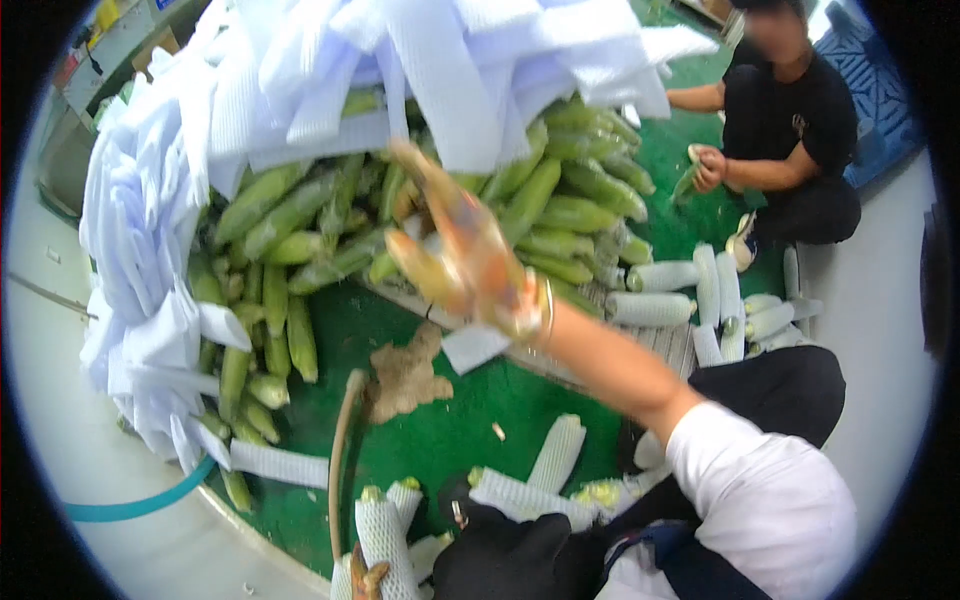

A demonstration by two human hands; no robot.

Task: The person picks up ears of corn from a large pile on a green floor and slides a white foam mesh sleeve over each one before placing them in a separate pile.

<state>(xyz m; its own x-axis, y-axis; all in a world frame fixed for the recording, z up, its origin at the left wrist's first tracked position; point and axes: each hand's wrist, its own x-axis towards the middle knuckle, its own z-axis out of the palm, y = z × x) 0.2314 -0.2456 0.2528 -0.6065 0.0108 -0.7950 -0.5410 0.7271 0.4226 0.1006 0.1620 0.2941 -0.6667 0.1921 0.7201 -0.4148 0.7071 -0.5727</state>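
My right hand [469,255], in a stained glove and blurred, reaches over the pile of long green vegetables [577,214], fingers apart with nothing seen in them. Its fingertips are just below the white foam sleeves [442,90] heaped on the pile. At the bottom edge, part of my left hand [367,577] shows, its fingers around the lower part of a foam-sleeved vegetable [385,536] that stands nearly upright. The rest of that hand is cut off by the frame. Some vegetables in the pile appear wrapped in clear film.
A co-worker [787,127] squats at the upper right, holding a green vegetable [684,184]. Several sleeved vegetables [652,307] lie at the right, others near my legs [502,555]. A brown hose or strap [341,457] and a flattened tan scrap [409,375] are on the green floor [480,409].
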